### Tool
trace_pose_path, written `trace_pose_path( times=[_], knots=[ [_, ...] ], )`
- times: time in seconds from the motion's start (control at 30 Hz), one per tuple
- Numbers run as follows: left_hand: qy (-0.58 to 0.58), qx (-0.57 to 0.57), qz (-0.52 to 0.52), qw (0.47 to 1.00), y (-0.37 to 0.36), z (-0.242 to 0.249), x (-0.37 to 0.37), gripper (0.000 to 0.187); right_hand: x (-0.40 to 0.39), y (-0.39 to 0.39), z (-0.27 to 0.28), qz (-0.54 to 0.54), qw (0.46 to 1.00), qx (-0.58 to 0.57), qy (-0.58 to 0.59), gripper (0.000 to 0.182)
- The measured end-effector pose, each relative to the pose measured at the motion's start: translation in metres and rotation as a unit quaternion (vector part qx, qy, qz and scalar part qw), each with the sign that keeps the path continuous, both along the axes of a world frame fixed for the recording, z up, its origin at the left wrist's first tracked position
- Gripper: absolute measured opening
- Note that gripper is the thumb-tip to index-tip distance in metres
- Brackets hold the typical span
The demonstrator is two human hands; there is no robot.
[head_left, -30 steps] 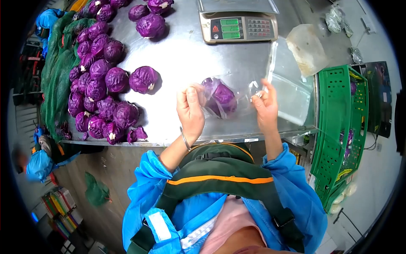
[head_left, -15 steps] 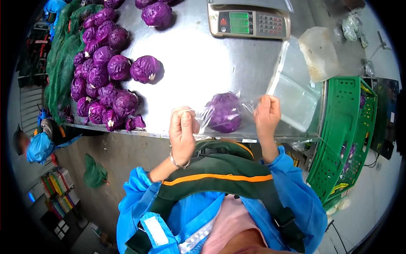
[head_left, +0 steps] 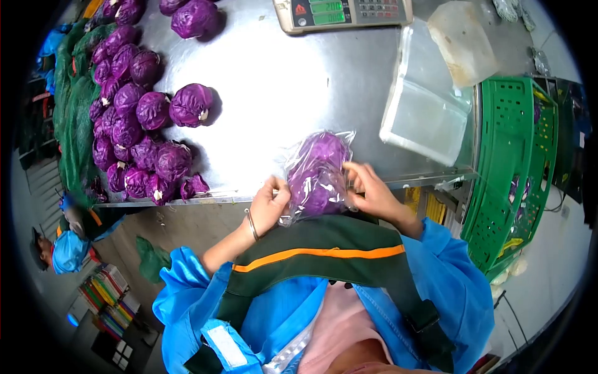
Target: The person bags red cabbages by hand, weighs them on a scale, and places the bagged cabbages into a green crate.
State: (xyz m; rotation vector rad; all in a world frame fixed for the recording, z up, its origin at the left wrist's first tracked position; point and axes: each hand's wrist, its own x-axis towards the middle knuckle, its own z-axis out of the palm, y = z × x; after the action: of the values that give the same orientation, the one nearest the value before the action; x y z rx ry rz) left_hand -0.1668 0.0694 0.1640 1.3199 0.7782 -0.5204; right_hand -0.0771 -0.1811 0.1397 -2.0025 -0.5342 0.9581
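Near the table's front edge, a red cabbage (head_left: 324,149) sits inside a clear plastic bag (head_left: 314,177), whose film looks crumpled and shiny on the side facing me. My left hand (head_left: 271,202), with a bracelet at the wrist, is closed in a pinch at the bag's lower left edge. On the other side, my right hand (head_left: 372,192) has curled fingers against the bag's right edge; its grip on the film is partly blurred.
Several loose red cabbages (head_left: 128,131) lie at the table's left beside a green net (head_left: 78,112). A digital scale (head_left: 342,15) stands at the back, flat clear bags (head_left: 430,112) lie right, and a green crate (head_left: 507,181) stands beyond. Another person (head_left: 68,249) is at far left.
My hands have come closer together and the stretched film is now gathered around the cabbage. The view has shifted, and the cabbage sits nearer to my body.
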Motion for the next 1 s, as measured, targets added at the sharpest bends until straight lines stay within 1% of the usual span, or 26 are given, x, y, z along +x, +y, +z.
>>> trace_pose_path(
  times=[0.03, 0.07, 0.1, 0.17, 0.2, 0.23, 0.27, 0.33, 0.37, 0.4, 0.43, 0.47, 0.5, 0.53, 0.57, 0.6, 0.63, 0.67, 0.7, 0.73, 0.83, 0.87, 0.9, 0.93, 0.97, 1.0],
  knots=[
    [-0.119, 0.142, -0.029, 0.982, -0.011, 0.007, 0.008, 0.018, 0.004, 0.000, -0.002, 0.049, 0.986, -0.002, -0.162, 0.055],
    [-0.241, 0.279, -0.055, 0.928, -0.017, 0.011, 0.015, 0.027, 0.008, -0.002, -0.002, 0.096, 0.941, -0.005, -0.324, 0.065],
    [-0.338, 0.359, -0.176, 0.852, -0.011, -0.009, 0.010, 0.055, 0.005, -0.001, -0.016, 0.119, 0.947, -0.020, -0.298, 0.078],
    [-0.325, 0.280, -0.223, 0.875, -0.010, -0.038, 0.003, 0.062, 0.004, 0.017, -0.047, 0.132, 0.929, 0.027, -0.344, 0.071],
    [-0.381, 0.339, -0.246, 0.824, -0.014, -0.030, 0.010, 0.062, 0.010, 0.021, -0.046, 0.113, 0.938, 0.059, -0.322, 0.070],
    [-0.311, 0.277, -0.210, 0.885, -0.017, -0.017, 0.017, 0.063, 0.004, 0.031, -0.069, 0.019, 0.935, 0.092, -0.342, 0.077],
    [-0.291, 0.280, -0.202, 0.892, -0.014, -0.010, 0.028, 0.062, 0.015, 0.032, -0.035, -0.008, 0.948, 0.175, -0.266, 0.086],
    [-0.291, 0.286, -0.208, 0.889, -0.013, 0.009, 0.063, 0.058, 0.026, 0.036, -0.035, -0.022, 0.966, 0.173, -0.193, 0.105],
    [-0.241, 0.290, -0.245, 0.893, -0.012, 0.019, 0.080, 0.061, 0.020, 0.036, -0.028, -0.159, 0.936, 0.239, -0.202, 0.105],
    [-0.203, 0.197, -0.217, 0.934, -0.029, 0.045, 0.098, 0.063, 0.021, 0.036, -0.008, -0.258, 0.894, 0.365, -0.029, 0.102],
    [-0.150, 0.327, -0.349, 0.865, -0.044, 0.074, 0.115, 0.064, 0.024, 0.026, -0.003, -0.298, 0.870, 0.389, -0.055, 0.100],
    [-0.270, 0.450, -0.417, 0.742, -0.062, 0.093, 0.125, 0.062, 0.031, 0.014, 0.003, -0.330, 0.844, 0.414, -0.082, 0.098],
    [-0.398, 0.507, -0.397, 0.654, -0.089, 0.111, 0.133, 0.051, 0.040, -0.006, 0.011, -0.364, 0.805, 0.468, -0.003, 0.096],
    [-0.454, 0.494, -0.404, 0.623, -0.117, 0.139, 0.138, 0.052, 0.047, -0.028, 0.024, -0.391, 0.756, 0.520, 0.077, 0.094],
    [-0.532, 0.430, -0.387, 0.618, -0.139, 0.161, 0.143, 0.055, 0.052, -0.066, 0.060, -0.386, 0.743, 0.533, 0.121, 0.082],
    [-0.603, 0.363, -0.366, 0.609, -0.153, 0.173, 0.147, 0.059, 0.057, -0.111, 0.071, -0.438, 0.740, 0.504, 0.081, 0.073],
    [-0.683, 0.314, -0.343, 0.563, -0.159, 0.174, 0.152, 0.055, 0.061, -0.156, 0.082, -0.489, 0.734, 0.469, 0.044, 0.064],
    [-0.755, 0.263, -0.314, 0.513, -0.165, 0.174, 0.159, 0.052, 0.073, -0.203, 0.084, -0.547, 0.647, 0.531, 0.013, 0.057],
    [-0.779, 0.226, -0.312, 0.496, -0.171, 0.167, 0.170, 0.042, 0.076, -0.263, 0.103, -0.563, 0.641, 0.520, -0.039, 0.055],
    [-0.780, 0.224, -0.315, 0.492, -0.178, 0.145, 0.185, 0.042, 0.070, -0.324, 0.124, -0.571, 0.651, 0.491, -0.099, 0.053],
    [-0.569, 0.286, -0.407, 0.655, -0.207, 0.063, 0.237, 0.038, 0.044, -0.471, 0.174, -0.572, 0.698, 0.383, -0.199, 0.048],
    [-0.520, 0.296, -0.417, 0.685, -0.206, 0.022, 0.255, 0.043, 0.036, -0.499, 0.180, -0.580, 0.716, 0.331, -0.203, 0.046],
    [-0.537, 0.311, -0.413, 0.666, -0.207, -0.005, 0.270, 0.045, 0.036, -0.507, 0.182, -0.619, 0.712, 0.238, -0.233, 0.050],
    [-0.541, 0.334, -0.412, 0.653, -0.214, -0.021, 0.283, 0.046, 0.026, -0.543, 0.172, -0.640, 0.742, 0.127, -0.153, 0.053],
    [-0.554, 0.349, -0.408, 0.636, -0.224, -0.028, 0.298, 0.048, 0.026, -0.532, 0.172, -0.663, 0.741, 0.039, -0.098, 0.053],
    [-0.578, 0.359, -0.396, 0.617, -0.236, -0.034, 0.316, 0.051, 0.028, -0.530, 0.162, -0.630, 0.767, -0.076, -0.096, 0.053]
  ],
)
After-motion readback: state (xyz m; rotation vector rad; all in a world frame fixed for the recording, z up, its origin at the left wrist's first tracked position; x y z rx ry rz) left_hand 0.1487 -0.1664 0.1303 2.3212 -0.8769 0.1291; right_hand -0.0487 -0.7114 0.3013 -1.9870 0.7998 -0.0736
